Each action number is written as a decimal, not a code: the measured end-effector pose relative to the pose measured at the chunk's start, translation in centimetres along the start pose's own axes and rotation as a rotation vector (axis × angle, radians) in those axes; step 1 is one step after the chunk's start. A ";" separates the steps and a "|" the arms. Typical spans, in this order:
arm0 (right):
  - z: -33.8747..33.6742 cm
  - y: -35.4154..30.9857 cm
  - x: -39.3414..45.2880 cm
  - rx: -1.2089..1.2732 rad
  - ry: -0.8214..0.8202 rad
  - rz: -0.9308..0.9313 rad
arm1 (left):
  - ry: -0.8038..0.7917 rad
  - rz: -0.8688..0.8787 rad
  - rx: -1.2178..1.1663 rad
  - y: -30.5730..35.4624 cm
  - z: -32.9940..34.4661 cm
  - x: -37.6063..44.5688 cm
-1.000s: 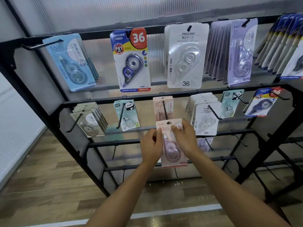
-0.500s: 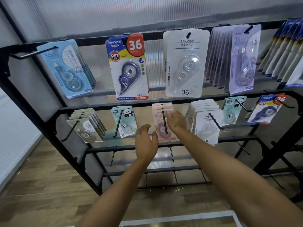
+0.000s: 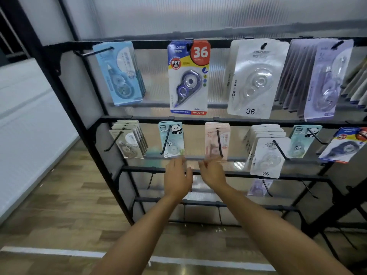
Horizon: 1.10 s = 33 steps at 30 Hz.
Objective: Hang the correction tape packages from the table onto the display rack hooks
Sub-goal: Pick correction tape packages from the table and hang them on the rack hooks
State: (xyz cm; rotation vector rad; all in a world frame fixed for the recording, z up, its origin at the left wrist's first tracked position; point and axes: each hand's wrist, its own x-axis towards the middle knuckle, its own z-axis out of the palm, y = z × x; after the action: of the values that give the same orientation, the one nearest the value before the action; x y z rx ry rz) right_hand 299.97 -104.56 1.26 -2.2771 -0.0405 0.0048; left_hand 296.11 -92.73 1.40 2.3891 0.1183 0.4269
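Observation:
Pink correction tape packages (image 3: 213, 139) hang on a hook in the middle row of the black display rack (image 3: 198, 120). Just below them my left hand (image 3: 177, 177) and my right hand (image 3: 212, 172) are side by side, fingers relaxed and pointing up, each holding nothing. My right fingertips are near the lower edge of the pink stack; motion blur hides whether they touch it. The table is out of view.
Other packages hang around: blue (image 3: 120, 73), a navy "36" card (image 3: 188, 76), white (image 3: 256, 78) and lilac (image 3: 327, 80) on top; grey (image 3: 127, 139), panda (image 3: 171, 138) and white (image 3: 267, 155) in the middle row. Bare hooks jut from the lower bars. Wooden floor lies below.
One second ago both hands held a pink package in front of the rack. It now hangs on the middle hook, and both hands have let go and dropped below it.

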 end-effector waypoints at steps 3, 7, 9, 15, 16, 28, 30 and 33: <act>3.1 -3.2 -2.2 -0.124 -0.167 -0.088 | 0.008 -0.043 0.053 -3.0 -3.3 -1.9; 8.5 -8.5 -6.5 -0.188 -0.310 -0.234 | 0.048 -0.105 0.148 -7.5 -9.9 -5.6; 11.4 -11.4 -9.1 -0.215 -0.364 -0.314 | 0.085 -0.130 0.215 -10.1 -13.8 -8.1; 21.5 -20.5 -19.2 -0.202 -0.489 -0.548 | 0.183 -0.336 0.264 -19.1 -25.8 -18.1; 23.4 -22.1 -21.2 -0.178 -0.528 -0.578 | 0.194 -0.379 0.283 -20.6 -27.9 -20.0; 43.1 -37.7 -44.1 -0.149 -0.897 -0.927 | 0.471 -0.840 0.462 -34.4 -48.4 -42.1; 46.0 -40.1 -46.9 -0.180 -0.936 -0.989 | 0.513 -0.921 0.466 -36.3 -50.9 -44.8; 50.3 -43.5 -50.5 -0.188 -0.984 -1.054 | 0.574 -1.023 0.461 -39.4 -54.6 -47.7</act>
State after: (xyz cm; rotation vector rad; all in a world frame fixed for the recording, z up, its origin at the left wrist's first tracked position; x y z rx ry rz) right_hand 247.44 -39.67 1.13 -1.9426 -1.7568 0.5684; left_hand 234.08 -38.31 0.87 2.1655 1.7436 0.5864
